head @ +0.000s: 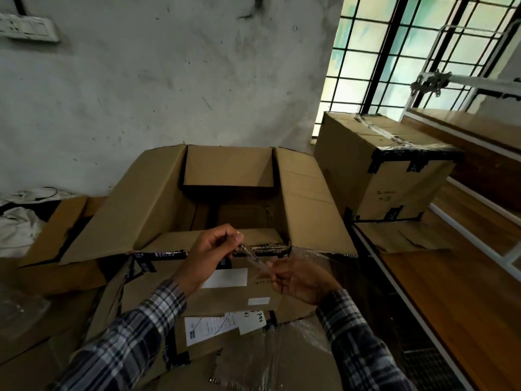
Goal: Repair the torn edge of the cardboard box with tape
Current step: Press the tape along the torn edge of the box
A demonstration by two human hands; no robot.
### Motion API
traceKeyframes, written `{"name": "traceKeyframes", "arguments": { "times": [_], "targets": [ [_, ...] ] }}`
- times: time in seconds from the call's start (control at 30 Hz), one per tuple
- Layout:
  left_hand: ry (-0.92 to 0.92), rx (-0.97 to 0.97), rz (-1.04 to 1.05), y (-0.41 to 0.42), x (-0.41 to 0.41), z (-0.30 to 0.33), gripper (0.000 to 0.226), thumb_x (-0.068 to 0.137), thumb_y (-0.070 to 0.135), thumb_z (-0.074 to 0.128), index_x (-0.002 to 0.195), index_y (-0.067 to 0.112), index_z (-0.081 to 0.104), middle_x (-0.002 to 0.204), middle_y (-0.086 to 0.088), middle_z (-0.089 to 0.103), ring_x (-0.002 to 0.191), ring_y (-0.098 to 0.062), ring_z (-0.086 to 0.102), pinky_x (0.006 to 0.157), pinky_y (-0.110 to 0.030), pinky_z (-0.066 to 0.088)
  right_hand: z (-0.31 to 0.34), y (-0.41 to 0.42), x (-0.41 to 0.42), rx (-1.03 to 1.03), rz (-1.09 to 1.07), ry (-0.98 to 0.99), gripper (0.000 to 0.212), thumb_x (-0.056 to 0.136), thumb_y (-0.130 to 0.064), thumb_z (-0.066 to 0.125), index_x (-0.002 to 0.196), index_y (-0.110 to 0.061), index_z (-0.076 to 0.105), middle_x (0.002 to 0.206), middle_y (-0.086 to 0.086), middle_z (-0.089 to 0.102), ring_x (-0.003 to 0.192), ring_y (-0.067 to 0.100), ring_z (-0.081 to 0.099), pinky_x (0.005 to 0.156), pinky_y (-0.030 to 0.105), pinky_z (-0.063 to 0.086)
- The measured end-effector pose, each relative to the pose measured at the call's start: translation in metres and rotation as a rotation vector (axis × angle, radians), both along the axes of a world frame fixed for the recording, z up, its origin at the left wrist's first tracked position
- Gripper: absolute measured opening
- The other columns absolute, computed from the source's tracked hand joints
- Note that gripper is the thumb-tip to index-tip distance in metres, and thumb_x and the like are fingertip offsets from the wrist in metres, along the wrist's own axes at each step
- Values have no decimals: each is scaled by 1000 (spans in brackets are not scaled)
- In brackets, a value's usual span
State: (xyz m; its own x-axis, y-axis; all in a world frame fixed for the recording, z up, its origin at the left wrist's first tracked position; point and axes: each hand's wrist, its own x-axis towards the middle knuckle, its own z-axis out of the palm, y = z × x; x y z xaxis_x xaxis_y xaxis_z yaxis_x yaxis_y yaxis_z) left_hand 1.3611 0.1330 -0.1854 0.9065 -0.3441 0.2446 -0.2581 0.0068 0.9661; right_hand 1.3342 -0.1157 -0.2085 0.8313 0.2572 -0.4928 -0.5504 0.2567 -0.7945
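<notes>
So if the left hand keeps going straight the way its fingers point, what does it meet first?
Probably the near rim of the open brown cardboard box, at its black-taped torn edge; the left hand, pinching the clear tape strip, points right and slightly forward. Depth is unclear.

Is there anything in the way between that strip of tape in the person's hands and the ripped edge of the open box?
Nothing visible. The clear tape strip, stretched between the left hand and right hand, hangs just in front of the torn edge of the open cardboard box, with only air between them.
</notes>
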Motion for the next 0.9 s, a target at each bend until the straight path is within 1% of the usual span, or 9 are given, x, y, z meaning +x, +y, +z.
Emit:
{"name": "traceKeyframes", "arguments": {
  "times": [0.13, 0.3, 0.4, 0.47, 0.53, 0.63, 0.73, 0.83, 0.9],
  "targets": [
    [-11, -2, -12, 2, 0, 2, 22, 98, 29, 61, 90, 10, 71, 90, -11, 63, 85, -22, 60, 75, -28, 54, 3, 5, -2, -18, 95, 14, 38, 104, -5, 61, 140, 4, 55, 115, 23, 75, 73, 12, 61, 73, 27, 55],
    [-8, 20, -10, 8, 1, 0, 20, 100, 28, 60, 91, 14, 72, 90, -10, 64, 86, -24, 60, 77, -30, 53, 2, 12, -1, 0, 119, 30, 46, 103, -2, 60, 147, 7, 50, 103, 15, 78, 70, 10, 57, 67, 23, 52],
    [-7, 25, -4, 12, 3, -1, 22, 100, 30, 60, 91, 14, 72, 91, -11, 64, 87, -34, 59, 80, -35, 52, 3, 15, 0, 27, 79, 19, 33, 97, -2, 64, 129, 4, 65, 94, 9, 77, 71, 11, 57, 67, 24, 51],
    [-12, 35, 2, 14, 5, -1, 24, 99, 33, 61, 92, 13, 72, 92, -12, 65, 90, -40, 58, 81, -37, 51, 3, 15, 1, 21, 45, 9, 24, 97, -3, 65, 120, -2, 69, 96, 8, 74, 71, 11, 59, 67, 25, 50],
    [-21, 53, 5, 16, 6, -1, 24, 99, 33, 60, 93, 14, 72, 91, -10, 66, 88, -37, 59, 80, -37, 51, 3, 16, 3, 22, -16, -2, 19, 100, -4, 63, 117, -8, 70, 99, 9, 71, 70, 13, 61, 64, 26, 50],
    [-31, 69, 18, 18, 8, -2, 22, 100, 33, 60, 94, 15, 72, 92, -5, 69, 85, -21, 62, 79, -32, 53, 4, 18, 5, 10, -125, -62, 19, 98, -7, 66, 116, -7, 73, 101, 10, 69, 70, 15, 61, 63, 26, 48],
    [-17, 63, 48, 17, 11, -6, 20, 101, 30, 60, 94, 16, 73, 91, -4, 70, 85, -21, 64, 78, -30, 54, 0, 17, 6, -100, -202, -187, 34, 96, -7, 73, 128, -3, 66, 102, 7, 70, 72, 14, 62, 61, 26, 49],
    [8, 97, 111, 15, 15, -15, 18, 101, 32, 63, 94, 22, 76, 86, -2, 69, 80, -16, 64, 76, -28, 54, -3, 15, 6, -232, -276, -330, 26, 100, -9, 69, 125, -6, 63, 100, 7, 68, 72, 12, 61, 58, 24, 48],
    [31, 155, 168, 12, 20, -25, 15, 100, 35, 66, 96, 26, 77, 86, -1, 71, 77, -14, 65, 75, -29, 56, -5, 11, 7, -344, -335, -418, 23, 100, -11, 68, 122, -9, 61, 106, 12, 71, 76, 15, 64, 58, 22, 50]
  ]
}}
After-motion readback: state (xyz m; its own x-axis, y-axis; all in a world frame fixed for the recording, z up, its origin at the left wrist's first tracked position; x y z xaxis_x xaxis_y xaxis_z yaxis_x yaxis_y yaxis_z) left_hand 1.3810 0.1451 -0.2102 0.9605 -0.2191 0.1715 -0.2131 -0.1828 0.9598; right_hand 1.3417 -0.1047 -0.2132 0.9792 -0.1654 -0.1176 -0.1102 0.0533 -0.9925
